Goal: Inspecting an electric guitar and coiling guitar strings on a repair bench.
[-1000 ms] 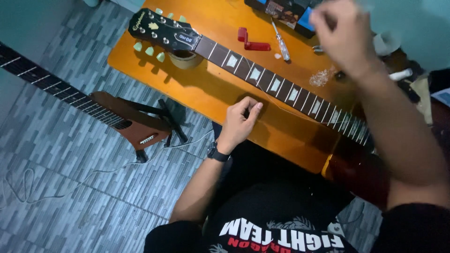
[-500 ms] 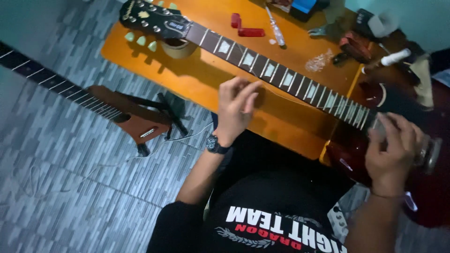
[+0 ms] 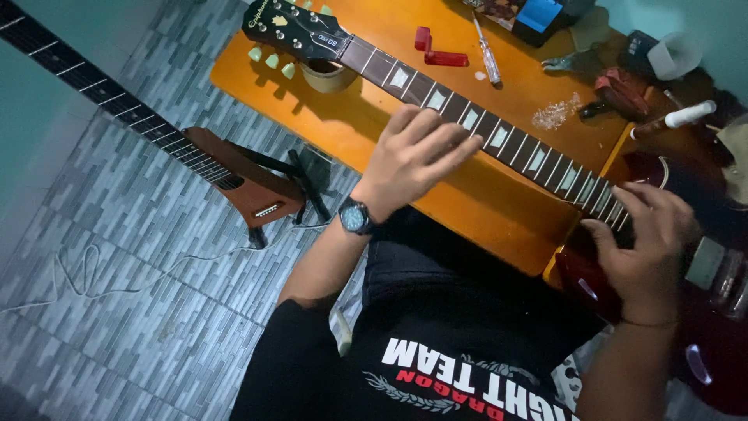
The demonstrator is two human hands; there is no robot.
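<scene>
An electric guitar lies across an orange table (image 3: 467, 210). Its black headstock (image 3: 292, 31) points to the far left and its dark red body (image 3: 701, 343) hangs off the table's right end. My left hand (image 3: 413, 156), with a wristwatch (image 3: 356, 217) on the wrist, rests fingers spread on the guitar neck (image 3: 506, 144) at its middle frets. Where the neck meets the body, my right hand (image 3: 647, 242) curls over the guitar's upper edge. The headstock end is propped on a small round cup (image 3: 327, 76).
A red string winder (image 3: 436, 48), a screwdriver (image 3: 487, 51), clipped string bits (image 3: 555, 113), pliers (image 3: 615, 90) and a blue box (image 3: 541, 15) lie on the table's far side. A second guitar (image 3: 234, 175) sits on a floor stand at left, with a thin cable (image 3: 86, 273) on the tiled floor.
My right hand came down from above the table's far side to the guitar's body joint. My left hand moved from the table's near edge up onto the neck.
</scene>
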